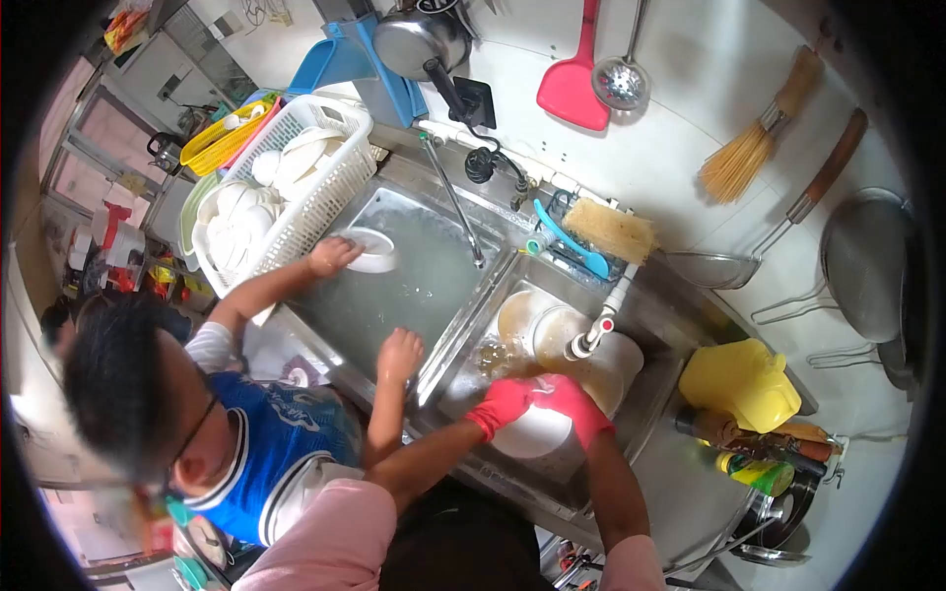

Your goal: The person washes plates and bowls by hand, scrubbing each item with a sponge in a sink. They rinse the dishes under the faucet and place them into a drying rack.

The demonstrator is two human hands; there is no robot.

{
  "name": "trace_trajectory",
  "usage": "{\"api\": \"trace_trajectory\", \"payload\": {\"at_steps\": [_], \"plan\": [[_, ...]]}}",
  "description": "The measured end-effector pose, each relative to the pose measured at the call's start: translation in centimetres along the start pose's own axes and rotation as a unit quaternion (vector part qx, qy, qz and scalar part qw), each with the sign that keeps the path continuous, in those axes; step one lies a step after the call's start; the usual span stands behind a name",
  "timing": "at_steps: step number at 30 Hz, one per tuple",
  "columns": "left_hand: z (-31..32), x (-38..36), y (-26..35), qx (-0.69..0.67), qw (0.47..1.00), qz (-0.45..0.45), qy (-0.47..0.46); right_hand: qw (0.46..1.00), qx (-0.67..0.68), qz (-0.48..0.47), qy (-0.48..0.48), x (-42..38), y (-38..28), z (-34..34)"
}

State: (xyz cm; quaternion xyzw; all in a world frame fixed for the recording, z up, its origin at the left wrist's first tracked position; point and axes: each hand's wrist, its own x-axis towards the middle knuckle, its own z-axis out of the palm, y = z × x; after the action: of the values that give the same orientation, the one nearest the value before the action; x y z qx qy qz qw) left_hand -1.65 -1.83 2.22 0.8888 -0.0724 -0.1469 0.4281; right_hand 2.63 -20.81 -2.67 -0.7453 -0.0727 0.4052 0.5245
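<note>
My left hand (501, 406) and my right hand (579, 402), both in red rubber gloves, meet over the right-hand sink basin (473, 369). Their fingers are closed together around something small and pale that I cannot make out. Just beneath them lies a white plate (532, 433). Farther back in the same basin sit more dishes, among them a white bowl (554, 330) and a large round plate (621, 364) with brownish water or residue. A tap with a red mark (591, 337) reaches over these dishes.
To my left, another person holds a white bowl (372, 250) over the water-filled left basin (340, 305). Behind it stands a white basket (350, 148) of clean-looking dishes. A sponge (609, 231) and blue brush (572, 241) rest behind the taps; a yellow jug (739, 384) stands right.
</note>
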Motion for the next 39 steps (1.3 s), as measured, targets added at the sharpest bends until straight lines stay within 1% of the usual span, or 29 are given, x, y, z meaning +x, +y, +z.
{"api": "trace_trajectory", "payload": {"at_steps": [1,2,5,8,10,11,12,13,14,15,17,18,19,20,21,23,24,25,26,27,28,29,31,32,34,35,36,38,39], "plan": [[-0.2,-0.2,0.3,-0.061,0.998,0.005,0.007,0.993,0.121,-0.006,-0.004,0.4,2.8,-0.3],[-0.1,-0.3,-0.2,-0.027,0.995,-0.095,-0.001,0.996,0.093,-0.014,-0.003,-2.7,-2.7,-1.3],[2.3,-0.4,-3.4,-0.245,0.928,-0.245,0.135,0.932,0.358,0.029,0.041,-7.3,-4.1,-1.2],[4.2,-1.6,-2.5,-0.32,0.859,-0.283,0.283,0.878,0.374,-0.072,0.292,-6.3,4.5,4.8],[8.2,-2.9,-2.9,-0.309,0.803,-0.334,0.386,0.881,0.062,-0.215,0.417,-3.6,12.9,9.5],[10.4,-2.7,-4.0,-0.31,0.781,-0.341,0.422,0.865,0.221,-0.186,0.411,-3.8,13.4,10.8],[12.6,-2.4,-4.7,-0.312,0.758,-0.349,0.455,0.812,0.379,-0.161,0.413,-4.0,13.7,12.1],[14.7,-2.6,-4.7,-0.314,0.733,-0.358,0.485,0.582,0.767,-0.019,0.269,-4.8,11.8,11.6],[14.4,-3.4,-6.0,-0.249,0.849,-0.283,0.37,0.775,0.567,-0.011,0.279,-6.5,9.0,9.7],[11.6,-3.6,-8.8,-0.178,0.936,-0.191,0.237,0.897,0.323,0.003,0.302,-8.3,5.3,7.6],[5.3,1.2,-5.8,-0.373,0.903,-0.198,0.079,0.909,0.383,0.074,0.146,-9.0,6.5,2.1],[3.7,1.9,-3.6,-0.29,0.931,-0.196,0.101,0.908,0.329,0.01,0.261,-8.7,6.3,3.2],[5.2,1.2,-2.8,-0.355,0.892,-0.195,0.2,0.89,0.268,-0.049,0.367,-8.2,5.6,6.2],[7.8,0.7,-2.3,-0.415,0.837,-0.187,0.302,0.891,0.191,-0.085,0.402,-7.7,5.5,6.6],[9.9,0.4,-3.8,-0.422,0.818,-0.192,0.339,0.883,0.113,-0.115,0.441,-7.3,5.4,6.9],[12.9,0.0,-5.3,-0.432,0.778,-0.198,0.412,0.914,-0.046,-0.099,0.391,-7.4,6.6,7.9],[12.6,-0.5,-6.4,-0.311,0.85,-0.217,0.367,0.919,-0.123,-0.086,0.364,-7.6,7.3,8.4],[10.6,-1.2,-5.7,-0.184,0.903,-0.232,0.312,0.954,0.065,-0.054,0.286,-8.7,7.8,7.4],[6.1,-0.4,-4.1,-0.284,0.923,-0.178,0.192,0.949,0.248,-0.022,0.195,-10.0,8.2,4.7],[5.6,1.3,-6.5,-0.333,0.929,-0.154,0.054,0.902,0.421,0.011,0.094,-10.9,7.7,2.9],[4.8,1.4,-5.3,-0.298,0.938,-0.163,0.071,0.907,0.392,0.053,0.146,-11.4,5.4,3.2],[4.2,0.8,-3.8,-0.262,0.945,-0.174,0.088,0.867,0.409,0.066,0.277,-10.6,4.5,5.6],[12.7,-0.8,-4.5,-0.227,0.863,-0.176,0.416,0.744,0.415,0.062,0.519,-7.2,2.8,8.5],[15.5,-1.8,-5.2,-0.197,0.786,-0.174,0.56,0.762,0.464,0.024,0.451,-4.6,11.0,11.0],[15.3,-2.3,-6.4,-0.154,0.842,-0.234,0.461,0.813,0.481,0.008,0.326,-7.2,7.5,10.4],[14.8,-2.4,-7.1,-0.134,0.863,-0.263,0.409,0.856,0.426,-0.006,0.293,-9.0,5.8,8.8],[9.6,-1.6,-4.9,-0.2,0.901,-0.235,0.304,0.892,0.368,-0.023,0.262,-11.0,3.8,7.2],[3.6,-0.4,-2.4,-0.157,0.946,-0.232,0.163,0.948,0.248,-0.042,0.196,-11.1,6.8,3.8],[2.5,-0.6,-2.0,-0.133,0.96,-0.231,0.088,0.932,0.31,-0.05,0.184,-10.8,6.8,3.5]]}}
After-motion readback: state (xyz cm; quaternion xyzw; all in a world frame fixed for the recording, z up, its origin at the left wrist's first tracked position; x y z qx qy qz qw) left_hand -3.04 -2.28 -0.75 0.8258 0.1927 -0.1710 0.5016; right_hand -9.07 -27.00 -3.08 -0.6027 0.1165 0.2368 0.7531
